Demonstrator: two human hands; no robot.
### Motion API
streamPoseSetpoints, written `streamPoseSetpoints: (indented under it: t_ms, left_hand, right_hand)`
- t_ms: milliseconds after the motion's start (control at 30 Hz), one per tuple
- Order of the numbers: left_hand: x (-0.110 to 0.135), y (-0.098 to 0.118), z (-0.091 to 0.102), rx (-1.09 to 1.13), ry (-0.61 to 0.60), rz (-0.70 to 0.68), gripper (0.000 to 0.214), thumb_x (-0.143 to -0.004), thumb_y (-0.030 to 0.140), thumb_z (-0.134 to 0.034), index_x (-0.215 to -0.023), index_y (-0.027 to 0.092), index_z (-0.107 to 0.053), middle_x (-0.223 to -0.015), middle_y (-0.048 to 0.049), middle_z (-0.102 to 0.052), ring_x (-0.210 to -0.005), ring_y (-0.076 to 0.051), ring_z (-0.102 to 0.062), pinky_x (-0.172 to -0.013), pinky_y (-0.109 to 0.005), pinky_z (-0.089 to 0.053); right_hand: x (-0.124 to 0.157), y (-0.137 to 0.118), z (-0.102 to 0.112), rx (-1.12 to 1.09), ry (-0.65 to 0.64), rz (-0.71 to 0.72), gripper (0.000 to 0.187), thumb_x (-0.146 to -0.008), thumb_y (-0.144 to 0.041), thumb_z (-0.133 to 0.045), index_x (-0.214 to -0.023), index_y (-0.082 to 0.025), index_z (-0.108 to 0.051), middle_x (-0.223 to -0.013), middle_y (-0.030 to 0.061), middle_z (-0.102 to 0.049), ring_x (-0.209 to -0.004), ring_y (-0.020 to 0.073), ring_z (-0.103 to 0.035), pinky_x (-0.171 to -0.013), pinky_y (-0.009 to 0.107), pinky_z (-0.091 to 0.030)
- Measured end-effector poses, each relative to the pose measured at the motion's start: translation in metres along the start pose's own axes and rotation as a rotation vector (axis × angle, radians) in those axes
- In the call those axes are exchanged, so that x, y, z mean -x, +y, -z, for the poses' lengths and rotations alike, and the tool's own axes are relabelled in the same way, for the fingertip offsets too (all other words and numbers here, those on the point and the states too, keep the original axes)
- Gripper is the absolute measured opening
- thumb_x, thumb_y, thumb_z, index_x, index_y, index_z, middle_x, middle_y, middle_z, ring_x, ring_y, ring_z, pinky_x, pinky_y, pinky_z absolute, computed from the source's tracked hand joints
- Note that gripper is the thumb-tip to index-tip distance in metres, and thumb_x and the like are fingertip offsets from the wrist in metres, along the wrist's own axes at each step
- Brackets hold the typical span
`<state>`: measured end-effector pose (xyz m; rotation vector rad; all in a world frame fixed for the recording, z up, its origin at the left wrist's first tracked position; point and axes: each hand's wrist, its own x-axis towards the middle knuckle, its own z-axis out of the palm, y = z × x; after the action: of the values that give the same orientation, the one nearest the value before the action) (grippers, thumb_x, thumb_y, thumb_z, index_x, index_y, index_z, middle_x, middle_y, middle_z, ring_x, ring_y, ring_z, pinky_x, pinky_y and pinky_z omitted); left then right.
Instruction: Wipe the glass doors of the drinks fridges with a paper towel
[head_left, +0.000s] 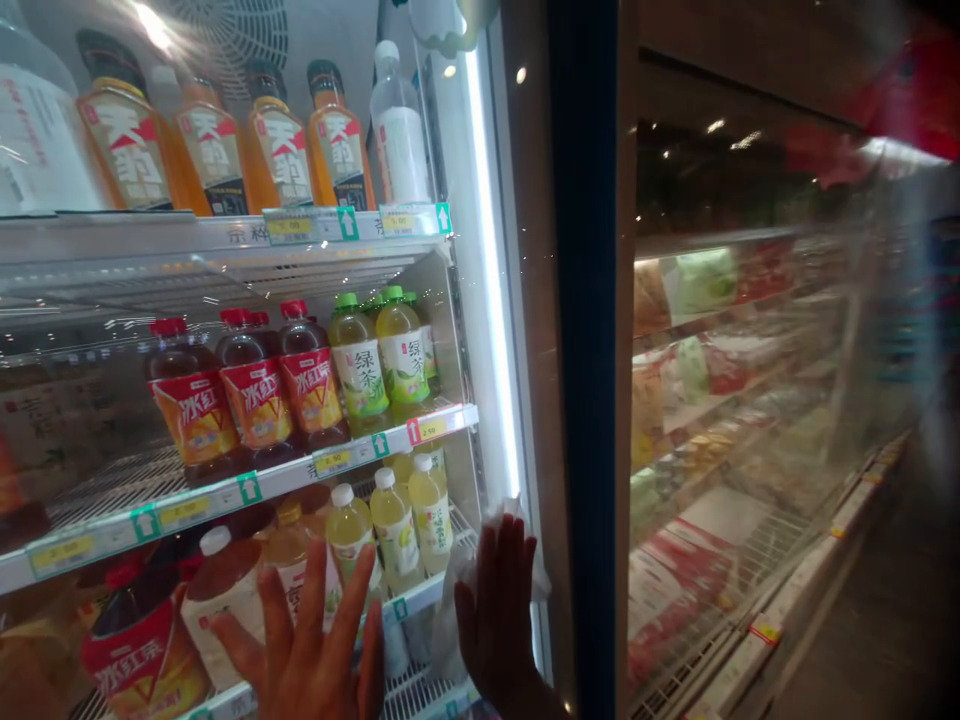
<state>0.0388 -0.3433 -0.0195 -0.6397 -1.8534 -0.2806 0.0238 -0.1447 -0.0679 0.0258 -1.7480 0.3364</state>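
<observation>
- Right hand [495, 610]: is lying flat over the cloth, fingers straight and together, thumb out to the left; not clenching.
- Cloth [538, 578]: white, is sitting under the right hand, poking out above and to both sides, low on the glass near its right edge.
- Left hand [311, 640]: is opening wide, fingers fanned, near the glass's bottom edge, holding nothing visible. Can't tell if the fingertips are touching the glass.
- Light strip [491, 270]: is glowing down the right side of the fridge, running down behind the cloth.
- Lower shelf [421, 602]: pale yellow bottles [397, 530], white caps, are standing toward its right end. A big red-label bottle [146, 650] is showing at lower left, a white-capped bottle [221, 600] just right of it.
- Middle shelf [285, 482]: red-capped bottles [255, 390] are standing left of the green-capped bottles [360, 365], which are filling the right end.
- Top shelf [202, 236]: orange bottles [341, 140] are lining up along the front edge; a clear bottle [401, 135] is standing at the right end.
- Dark post [589, 350]: is running vertically, right of the fridge.
- Beyond it: blurred bags [705, 280] are lying on another case's shelves.
</observation>
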Motion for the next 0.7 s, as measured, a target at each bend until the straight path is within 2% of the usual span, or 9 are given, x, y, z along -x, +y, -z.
streamPoseSetpoints:
  t_ms: [67, 200, 267, 400, 500, 600, 700]
  left_hand:
    - [-0.013, 0.004, 0.001, 0.02, 0.024, -0.03, 0.078, -0.09, 0.03, -0.065, -0.158, 0.039, -0.028, -0.172, 0.0025, -0.01, -0.159, -0.035, 0.005, -0.122, -0.067, 0.016]
    - [-0.029, 0.003, 0.008, 0.021, 0.1, -0.064, 0.074, -0.092, 0.03, -0.063, -0.157, 0.038, -0.029, -0.172, 0.0028, -0.01, -0.159, -0.03, 0.007, -0.123, -0.06, 0.019]
    - [-0.031, -0.003, 0.013, -0.008, 0.111, -0.054, 0.075, -0.092, 0.029, -0.065, -0.157, 0.037, -0.03, -0.172, 0.0016, -0.01, -0.159, -0.029, 0.007, -0.123, -0.059, 0.019]
    - [-0.031, -0.024, 0.027, -0.017, 0.115, -0.055, 0.075, -0.092, 0.028, -0.064, -0.158, 0.036, -0.029, -0.172, -0.0002, -0.009, -0.16, -0.028, 0.008, -0.124, -0.059, 0.016]
    - [-0.033, -0.043, 0.04, -0.043, 0.128, -0.056, 0.075, -0.092, 0.028, -0.063, -0.158, 0.034, -0.028, -0.173, -0.0013, -0.007, -0.16, -0.026, 0.007, -0.124, -0.057, 0.018]
    - [-0.031, -0.064, 0.058, -0.084, 0.138, -0.048, 0.077, -0.092, 0.027, -0.063, -0.159, 0.033, -0.026, -0.173, -0.002, -0.004, -0.16, -0.027, 0.008, -0.124, -0.056, 0.018]
    - [-0.024, -0.088, 0.078, -0.114, 0.134, -0.014, 0.079, -0.092, 0.029, -0.062, -0.16, 0.037, -0.023, -0.173, -0.0005, -0.001, -0.159, -0.027, 0.01, -0.123, -0.057, 0.018]
  right_hand:
    - [-0.011, 0.002, 0.0, 0.002, 0.01, 0.013, 0.071, -0.102, -0.02, -0.038, -0.164, -0.012, -0.005, -0.172, 0.0135, -0.001, -0.159, 0.0308, -0.003, -0.128, 0.062, -0.011]
    - [-0.059, 0.001, 0.003, -0.017, 0.084, -0.02, 0.07, -0.103, -0.022, -0.036, -0.165, -0.018, -0.002, -0.172, 0.0114, -0.006, -0.159, 0.0333, -0.009, -0.125, 0.067, -0.017]
    - [-0.059, -0.01, 0.002, -0.019, 0.09, -0.029, 0.07, -0.103, -0.021, -0.036, -0.165, -0.017, -0.003, -0.172, 0.0121, -0.006, -0.159, 0.0337, -0.009, -0.125, 0.068, -0.017]
    - [-0.04, -0.046, -0.004, -0.005, 0.026, 0.019, 0.072, -0.101, -0.021, -0.041, -0.164, -0.011, -0.006, -0.172, 0.0139, -0.005, -0.159, 0.0328, -0.008, -0.126, 0.065, -0.017]
    - [-0.068, -0.075, -0.005, -0.01, 0.067, 0.064, 0.074, -0.102, -0.022, -0.041, -0.165, -0.014, -0.003, -0.172, 0.0113, -0.005, -0.159, 0.0321, -0.009, -0.127, 0.064, -0.016]
    - [-0.1, -0.104, -0.007, -0.018, 0.083, 0.072, 0.079, -0.101, -0.029, -0.047, -0.165, -0.016, -0.001, -0.172, 0.0124, -0.004, -0.159, 0.0368, -0.006, -0.125, 0.069, -0.015]
    - [-0.086, -0.14, -0.013, -0.029, 0.024, 0.124, 0.081, -0.101, -0.036, -0.048, -0.165, -0.014, -0.004, -0.172, 0.0137, -0.002, -0.158, 0.0389, -0.004, -0.124, 0.071, -0.014]
